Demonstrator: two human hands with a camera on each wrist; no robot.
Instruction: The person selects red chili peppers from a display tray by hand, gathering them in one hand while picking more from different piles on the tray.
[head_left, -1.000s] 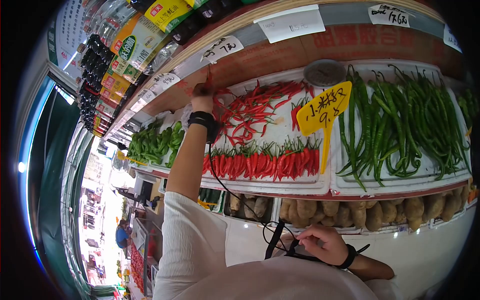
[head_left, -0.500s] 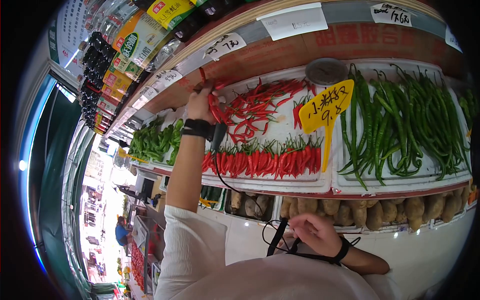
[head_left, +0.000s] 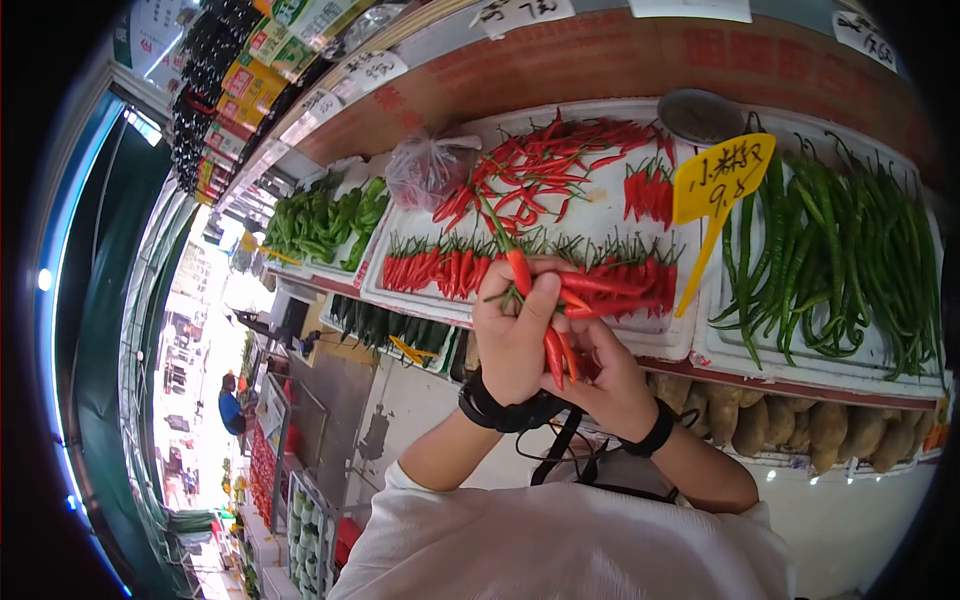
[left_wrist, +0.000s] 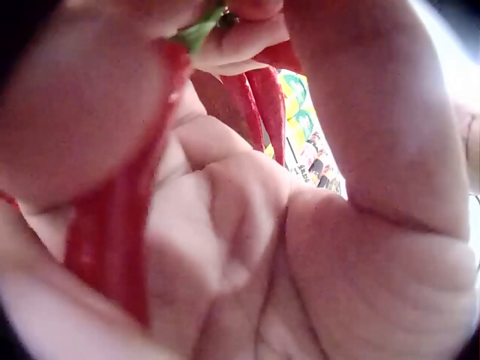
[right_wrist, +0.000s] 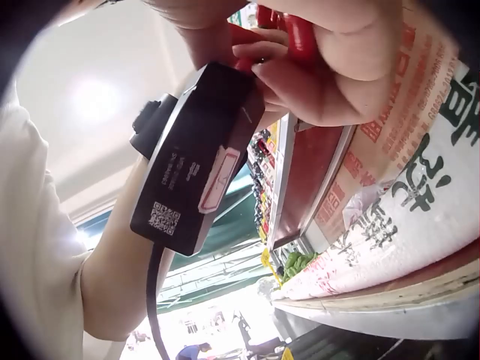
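Several red chillies (head_left: 555, 345) with green stems stick out of my left hand (head_left: 512, 340), whose thumb presses over them in front of the tray. Just right of it and touching, my right hand (head_left: 615, 385) has its fingers curled on the lower chillies. In the left wrist view, a red chilli (left_wrist: 112, 240) lies against the palm of my left hand (left_wrist: 232, 217). The right wrist view has my right hand's fingers bent around a red chilli (right_wrist: 301, 37). Loose chillies (head_left: 540, 165) and a neat row of them (head_left: 430, 272) lie in a white tray (head_left: 400, 225).
A tied plastic bag (head_left: 430, 172) rests at the tray's left. To the right are a yellow price sign (head_left: 722, 178), a metal bowl (head_left: 700, 117) and long green peppers (head_left: 850, 250). Potatoes (head_left: 830, 425) lie below; bottles (head_left: 245, 90) line the upper left. A person (head_left: 231, 405) stands far left.
My left hand has come back from the far side of the tray, bringing chillies down to my right hand. My right hand has risen to meet it. The head view has shifted left.
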